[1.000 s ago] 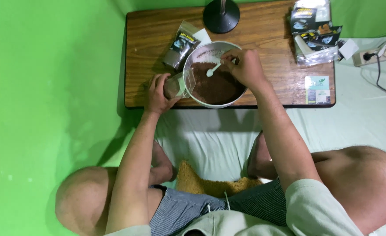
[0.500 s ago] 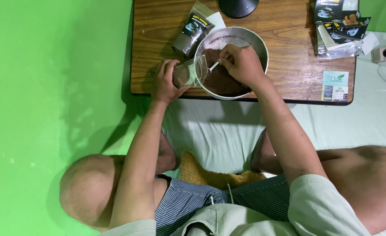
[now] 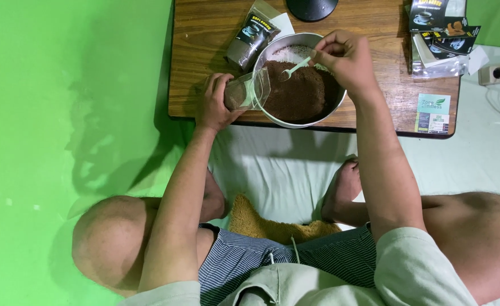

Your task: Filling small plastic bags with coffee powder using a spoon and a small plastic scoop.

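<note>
Brown powder fills the metal bowl (image 3: 323, 110) on the wooden table (image 3: 204, 56), where the right hand (image 3: 346, 56) pinches a small white spoon (image 3: 293, 69) and the left hand (image 3: 216, 102) grips a clear pouch (image 3: 249, 92) at the rim, so its mouth should probably stay open and close.

A low wooden table (image 3: 204, 85) stands between green backdrop (image 3: 63, 113) and white sheet (image 3: 284, 170).

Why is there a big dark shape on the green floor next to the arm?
In the head view, that is a shadow: light from the right side throws the left hand and its arm's soft-edged shape onto the green floor; the picture is sharp, with faint shine on the metal bowl rim.
</note>
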